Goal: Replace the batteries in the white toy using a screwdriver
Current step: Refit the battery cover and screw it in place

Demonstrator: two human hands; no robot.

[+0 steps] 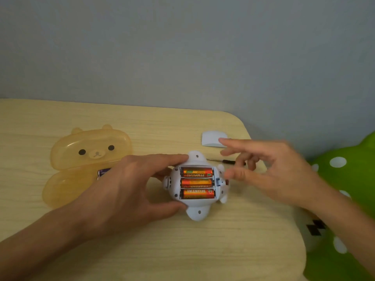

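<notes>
The white toy (pixel 197 209) lies belly-up on the wooden table (pixel 182 250), its battery bay uncovered. Three orange batteries (pixel 197 183) sit side by side in the bay. My left hand (pixel 125 185) grips the toy's left side, thumb below and fingers above. My right hand (pixel 269 169) hovers just right of the toy with fingers spread, holding nothing. The white battery cover (pixel 211 138) rests farther back on the table. A small screwdriver (pixel 223 160) lies behind the toy, its handle partly hidden by my right fingers.
An open orange bear-shaped plastic case (pixel 89 157) lies at the left, with a purple battery (pixel 103 171) in it, partly hidden by my left hand. A green cushion with white dots (pixel 345 179) sits off the table's rounded right edge. A grey wall stands behind.
</notes>
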